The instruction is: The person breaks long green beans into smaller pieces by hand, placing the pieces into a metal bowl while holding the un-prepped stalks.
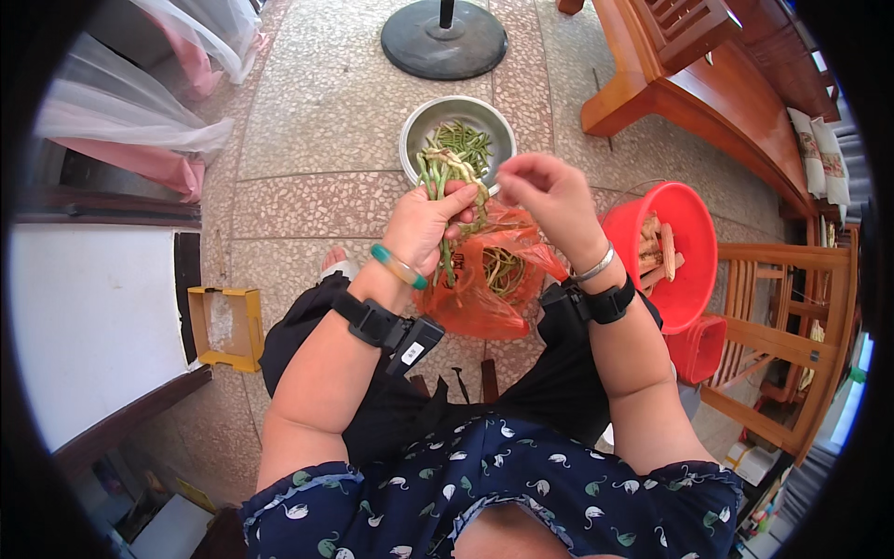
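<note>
My left hand grips a bunch of long green beans, some of them pale and yellowish. Their ends hang over the near rim of a metal basin. Short cut pieces of green bean lie inside that basin. To the right, my right hand is raised beside the basin's rim, its thumb and fingers drawn together. Whether anything small is between those fingertips cannot be seen. Below both hands, an orange plastic bag lies opened around more long beans.
A red bucket holding dried corn cobs stands right of my right arm. Beyond the basin is a round black stand base. Wooden furniture stands at upper right, a wooden chair at right. A yellow box lies left.
</note>
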### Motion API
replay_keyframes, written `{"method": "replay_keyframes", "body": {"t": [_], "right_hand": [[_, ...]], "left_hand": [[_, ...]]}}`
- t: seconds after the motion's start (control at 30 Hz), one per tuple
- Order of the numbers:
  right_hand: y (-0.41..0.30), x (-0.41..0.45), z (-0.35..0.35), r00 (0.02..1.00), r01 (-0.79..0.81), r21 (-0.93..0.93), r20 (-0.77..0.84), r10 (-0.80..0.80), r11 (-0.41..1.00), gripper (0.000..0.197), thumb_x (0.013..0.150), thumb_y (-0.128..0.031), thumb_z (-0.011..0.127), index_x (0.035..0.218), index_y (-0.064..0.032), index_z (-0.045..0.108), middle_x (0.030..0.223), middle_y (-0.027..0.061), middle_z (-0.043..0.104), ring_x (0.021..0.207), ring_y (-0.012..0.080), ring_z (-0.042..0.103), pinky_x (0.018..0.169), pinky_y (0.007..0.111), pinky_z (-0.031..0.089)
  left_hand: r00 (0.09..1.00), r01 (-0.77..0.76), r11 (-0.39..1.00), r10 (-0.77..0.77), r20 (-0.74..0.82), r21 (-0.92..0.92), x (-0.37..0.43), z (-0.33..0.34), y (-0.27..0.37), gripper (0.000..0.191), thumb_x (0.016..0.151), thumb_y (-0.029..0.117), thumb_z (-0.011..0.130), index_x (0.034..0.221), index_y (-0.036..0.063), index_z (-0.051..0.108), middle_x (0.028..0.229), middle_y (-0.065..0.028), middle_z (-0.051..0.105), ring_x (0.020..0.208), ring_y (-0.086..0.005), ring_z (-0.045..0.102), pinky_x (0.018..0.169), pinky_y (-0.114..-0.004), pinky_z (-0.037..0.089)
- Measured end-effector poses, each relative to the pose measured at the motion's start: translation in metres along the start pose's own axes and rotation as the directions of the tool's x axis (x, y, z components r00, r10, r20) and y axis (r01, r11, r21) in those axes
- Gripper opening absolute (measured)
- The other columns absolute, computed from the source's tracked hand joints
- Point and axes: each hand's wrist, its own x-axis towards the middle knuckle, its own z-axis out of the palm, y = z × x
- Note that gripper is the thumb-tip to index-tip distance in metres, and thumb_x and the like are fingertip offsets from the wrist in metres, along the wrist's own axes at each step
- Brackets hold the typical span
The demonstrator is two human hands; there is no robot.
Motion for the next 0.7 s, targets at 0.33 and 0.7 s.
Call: {"method": "replay_keyframes", "body": {"t": [0.33, 0.7], "right_hand": [[-0.021, 0.022, 0.002, 0.982, 0.111, 0.081, -0.162, -0.097, 0.99, 0.02, 0.086, -0.016, 0.058, 0.097, 0.0002, 0.056, 0.093, 0.0079, 0.057, 0.088, 0.0147, 0.054, 0.076, 0.028, 0.046], [-0.154, -0.079, 0.039, 0.38, -0.134, 0.834, 0.541, -0.75, 0.535, 0.042, 0.096, -0.041, 0.023, 0.067, -0.0139, 0.038, 0.073, -0.0005, 0.043, 0.068, 0.0124, 0.047, 0.09, 0.042, 0.038]], "left_hand": [[0.989, -0.068, 0.996, 0.059, -0.139, -0.064, 0.007, -0.01, -0.002, 0.015, 0.081, 0.008, 0.064, 0.089, 0.0021, 0.053, 0.072, -0.0011, 0.055, 0.057, -0.0056, 0.048, 0.042, -0.016, 0.033], [0.994, -0.051, 0.998, 0.048, -0.098, -0.032, 0.011, -0.007, -0.002, 0.006, 0.084, 0.008, 0.06, 0.085, 0.0049, 0.054, 0.074, -0.0008, 0.055, 0.058, -0.006, 0.047, 0.042, -0.015, 0.03]]}}
